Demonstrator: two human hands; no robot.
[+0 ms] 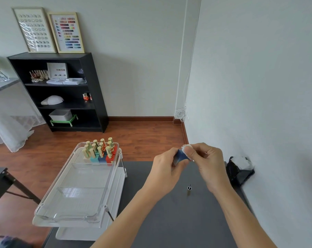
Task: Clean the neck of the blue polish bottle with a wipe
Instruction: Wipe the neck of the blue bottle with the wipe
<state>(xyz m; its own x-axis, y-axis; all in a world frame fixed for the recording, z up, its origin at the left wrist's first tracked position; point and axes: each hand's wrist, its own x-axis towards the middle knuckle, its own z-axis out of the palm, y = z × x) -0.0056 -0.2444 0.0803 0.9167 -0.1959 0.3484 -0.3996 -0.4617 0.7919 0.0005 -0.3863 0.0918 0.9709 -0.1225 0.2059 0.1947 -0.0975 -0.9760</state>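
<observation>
In the head view, the left hand [166,164] curls closed around the squat, glossy blue polish bottle [180,156], tilting it above the matte dark table [169,212]. The right hand [208,162] pinches a soft white wipe [186,148] against the bottle's top, which the wipe hides. A small cap [189,188] stands below the right hand.

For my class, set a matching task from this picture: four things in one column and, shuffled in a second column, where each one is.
Things
1. blue polish bottle
2. wipe
3. bottle cap with brush
4. gold-capped bottles

Places
A. standing alone on the black table
B. at the far end of the clear tray
C. held in the left hand
D. pinched in the right hand

Pairs: 1-C, 2-D, 3-A, 4-B
</observation>
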